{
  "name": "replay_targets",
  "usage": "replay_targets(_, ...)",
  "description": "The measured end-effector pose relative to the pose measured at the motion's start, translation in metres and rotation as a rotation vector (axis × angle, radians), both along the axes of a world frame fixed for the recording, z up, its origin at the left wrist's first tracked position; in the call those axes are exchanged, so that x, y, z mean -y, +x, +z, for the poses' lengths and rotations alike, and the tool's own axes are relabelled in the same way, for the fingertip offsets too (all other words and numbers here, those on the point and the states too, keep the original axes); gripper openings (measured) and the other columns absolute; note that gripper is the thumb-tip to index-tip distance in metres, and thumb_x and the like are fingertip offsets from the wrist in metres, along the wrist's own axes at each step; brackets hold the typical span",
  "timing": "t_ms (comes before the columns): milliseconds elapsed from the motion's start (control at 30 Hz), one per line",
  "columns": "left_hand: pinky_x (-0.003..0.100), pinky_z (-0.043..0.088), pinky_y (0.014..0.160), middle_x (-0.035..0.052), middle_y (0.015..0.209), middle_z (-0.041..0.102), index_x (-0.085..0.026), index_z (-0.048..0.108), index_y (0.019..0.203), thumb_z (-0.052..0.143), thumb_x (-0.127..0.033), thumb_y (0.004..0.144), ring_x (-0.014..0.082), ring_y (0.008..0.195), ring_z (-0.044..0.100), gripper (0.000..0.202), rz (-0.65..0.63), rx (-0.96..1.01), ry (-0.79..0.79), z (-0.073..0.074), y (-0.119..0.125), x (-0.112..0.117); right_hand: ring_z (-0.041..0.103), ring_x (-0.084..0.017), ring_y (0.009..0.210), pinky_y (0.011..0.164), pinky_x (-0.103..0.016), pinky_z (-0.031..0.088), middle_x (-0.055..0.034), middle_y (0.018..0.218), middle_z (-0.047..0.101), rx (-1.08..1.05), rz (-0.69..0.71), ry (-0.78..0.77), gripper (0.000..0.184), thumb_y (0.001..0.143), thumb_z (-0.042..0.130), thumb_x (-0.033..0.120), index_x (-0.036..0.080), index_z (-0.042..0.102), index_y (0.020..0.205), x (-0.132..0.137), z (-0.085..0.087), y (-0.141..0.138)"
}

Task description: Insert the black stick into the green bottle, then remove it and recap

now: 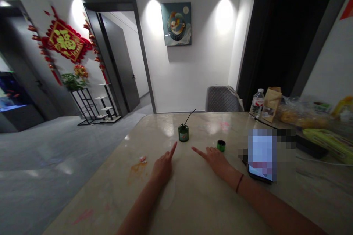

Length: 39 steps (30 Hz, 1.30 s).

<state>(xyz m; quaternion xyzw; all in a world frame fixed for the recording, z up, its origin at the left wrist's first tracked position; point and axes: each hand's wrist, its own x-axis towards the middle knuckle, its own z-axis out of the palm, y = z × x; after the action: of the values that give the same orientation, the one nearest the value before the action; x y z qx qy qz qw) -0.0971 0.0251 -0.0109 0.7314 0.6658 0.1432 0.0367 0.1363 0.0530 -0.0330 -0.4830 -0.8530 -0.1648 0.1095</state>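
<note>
A small dark green glass bottle (183, 134) with a label stands upright on the table (187, 205). One thin dark stick (190, 116) leans out of its neck to the right. My left hand (162, 167) is just in front of the bottle, index finger stretched toward its base, the other fingers curled in. From the right, my right hand (216, 159) points its index finger toward the bottle too, with the remaining fingers bent. Neither hand holds anything, and a gap separates both fingertips from the bottle. A green cap (221, 145) sits just behind my right hand.
Right of my right arm, a lit phone (261, 158) is propped up, partly blurred. Beyond it are a water bottle (257, 103), a paper bag (271, 104) and a green packet (329, 143). Pinkish crumbs (142, 159) lie at left. A grey chair (223, 99) stands behind the table.
</note>
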Motion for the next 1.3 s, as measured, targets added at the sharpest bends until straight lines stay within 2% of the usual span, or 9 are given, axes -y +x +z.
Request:
replay_targets(233,0.025,0.040,0.069,0.0084,0.101,0.064,-0.028,0.025,0.136,0.034,-0.022,0.082,0.0184,0.081,0.061,0.054,-0.019,0.080,0.035,-0.001,0.002,0.002,0.055,-0.018,0.076,0.072,-0.031,0.041,-0.0053,0.081,0.060,-0.129,0.085,-0.032,0.067,0.078,0.041,0.004,0.032,0.024,0.136,-0.010,0.004,0.000)
replay_targets(367,0.023,0.037,0.063,0.0054,0.078,0.066,-0.021,0.063,0.086,0.024,-0.036,0.087,0.0155,0.068,0.059,0.042,0.055,0.164,0.203,-0.003,-0.006,0.003,0.057,-0.016,0.074,0.068,-0.024,0.042,-0.0053,0.081,0.064,-0.598,0.064,-0.255,0.038,0.072,0.058,0.023,0.017,0.059,0.110,-0.046,0.030,-0.023)
replay_targets(433,0.023,0.035,0.058,0.0043,0.062,0.061,-0.020,0.058,0.062,0.019,-0.039,0.087,0.0143,0.058,0.056,0.050,0.124,0.187,0.273,-0.004,-0.010,0.004,0.058,-0.014,0.070,0.063,-0.022,0.043,-0.0045,0.077,0.065,-0.792,0.015,-0.329,0.028,0.071,0.059,0.029,0.015,0.066,0.095,-0.069,0.046,-0.037)
replay_targets(533,0.023,0.031,0.053,0.0027,0.051,0.055,-0.020,0.051,0.053,0.017,-0.042,0.087,0.0135,0.050,0.051,0.053,0.132,0.222,0.295,-0.006,-0.013,0.004,0.060,-0.014,0.071,0.063,-0.021,0.043,-0.0040,0.079,0.067,-0.958,-0.093,-0.350,0.039,0.069,0.060,0.035,0.013,0.063,0.102,-0.100,0.064,-0.057)
replay_targets(700,0.023,0.030,0.054,0.0023,0.051,0.055,-0.020,0.049,0.050,0.021,-0.043,0.086,0.0134,0.051,0.051,0.051,0.068,0.318,0.314,-0.009,-0.014,0.003,0.062,-0.016,0.071,0.061,-0.021,0.042,-0.0072,0.079,0.069,-0.989,-0.146,-0.360,0.035,0.067,0.062,0.037,0.012,0.068,0.092,-0.127,0.063,-0.081)
replay_targets(833,0.023,0.028,0.053,0.0023,0.050,0.053,-0.020,0.049,0.050,0.023,-0.043,0.085,0.0133,0.049,0.049,0.050,0.060,0.368,0.322,-0.010,-0.014,0.003,0.062,-0.015,0.067,0.056,-0.020,0.040,-0.0057,0.071,0.069,-1.026,-0.131,-0.355,0.025,0.071,0.058,0.037,0.015,0.071,0.073,-0.131,0.058,-0.090)
replay_targets(967,0.024,0.027,0.054,0.0027,0.051,0.053,-0.019,0.049,0.050,0.024,-0.043,0.085,0.0134,0.049,0.049,0.049,0.065,0.376,0.314,-0.011,-0.013,0.003,0.059,-0.014,0.059,0.050,-0.020,0.035,-0.0049,0.060,0.066,-1.068,-0.122,-0.298,0.031,0.072,0.055,0.039,0.012,0.069,0.063,-0.130,0.069,-0.086)
replay_targets(1167,0.023,0.028,0.054,0.0029,0.052,0.055,-0.019,0.050,0.051,0.024,-0.043,0.085,0.0139,0.052,0.051,0.049,0.078,0.363,0.301,-0.010,-0.013,0.003,0.054,-0.013,0.056,0.049,-0.020,0.034,-0.0037,0.059,0.063,-1.197,-0.080,-0.182,0.041,0.072,0.051,0.046,0.009,0.066,0.066,-0.117,0.096,-0.065)
replay_targets(1300,0.023,0.027,0.053,0.0026,0.053,0.056,-0.019,0.050,0.052,0.021,-0.043,0.086,0.0131,0.051,0.051,0.051,0.096,0.315,0.270,-0.008,-0.012,0.002,0.053,-0.014,0.059,0.053,-0.021,0.037,-0.0049,0.061,0.063,-1.438,0.012,-0.096,0.044,0.070,0.053,0.051,0.009,0.065,0.068,-0.095,0.093,-0.052)
